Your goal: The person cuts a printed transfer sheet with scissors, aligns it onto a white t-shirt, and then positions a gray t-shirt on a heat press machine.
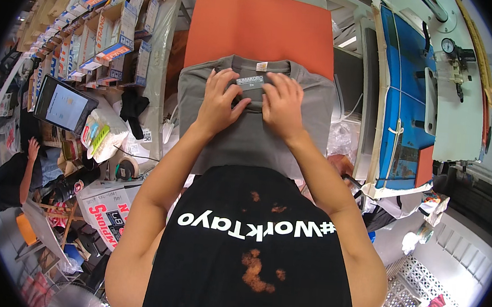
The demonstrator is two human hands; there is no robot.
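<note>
A grey T-shirt (241, 133) lies over the near part of an orange board (260, 34), its collar facing away from me. Inside the neck is a small dark grey rectangular label (252, 82) with pale print. My left hand (221, 101) rests on the shirt at the label's left side, fingers bent and apart, thumb just below the label. On the other side, my right hand (283, 106) has its fingers spread over the collar, fingertips at the label's right edge. A small white tag (262, 66) shows at the back of the neckline.
To the right stands a blue panel (401, 101) with cord tied across it, beside a pressure gauge (448, 46). At left are stacked cardboard boxes (114, 36), a tablet (64, 105) and a tape roll (125, 169). Another person's arm (27, 169) shows at far left.
</note>
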